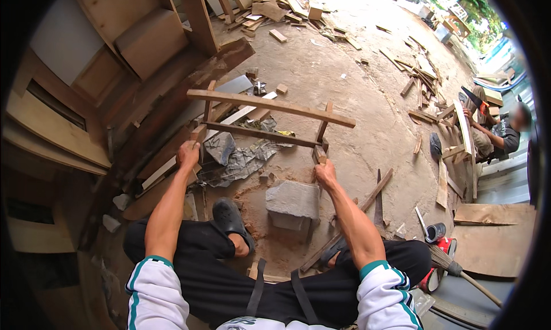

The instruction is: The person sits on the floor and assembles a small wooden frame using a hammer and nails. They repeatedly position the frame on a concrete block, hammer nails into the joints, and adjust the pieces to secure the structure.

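Both my arms reach forward over my bent legs, gripping a wooden frame (270, 107) made of long bars and short cross pieces. My left hand (187, 154) is closed around its left wooden leg. On the other side my right hand (325, 173) wraps round the end of the right leg. The frame is off the ground, its long bars spanning the gap between my hands. Below and nearer to me sits a pale stone block (291, 198), close to my right forearm. Crumpled sheeting (247, 165) and a grey rock (221, 148) lie beneath the left part of the frame.
Wood offcuts (275, 11) are heaped at the back, with more scraps (422, 72) toward the right. A co-worker (496, 129) sits at far right beside a board and a saw (475, 97). Broom (453, 264) and open can (435, 232) stand near my right knee; wooden panels (51, 126) line the left.
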